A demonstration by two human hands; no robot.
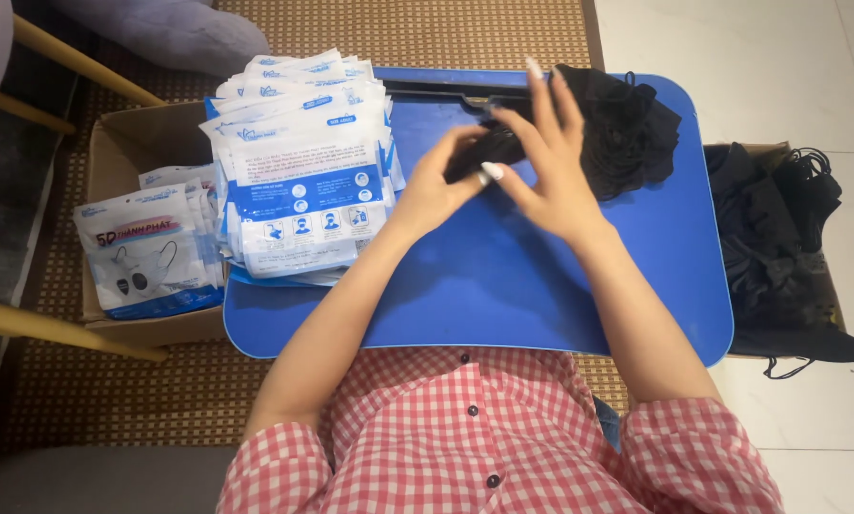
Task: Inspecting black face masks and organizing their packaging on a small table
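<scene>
A blue bench (503,286) fills the middle of the frame, with a stack of white and blue packets (298,162) at its upper left and a pile of black masks (627,128) at its upper right. Just above centre, the left hand (436,186) and right hand (546,167) each have a closed grip on one folded black mask (489,148), held just above the bench beside the pile.

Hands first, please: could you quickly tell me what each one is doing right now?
Left hand: closed on one end of a folded black fabric face mask.
Right hand: fingers spread, pinching the same mask's other end.
</scene>
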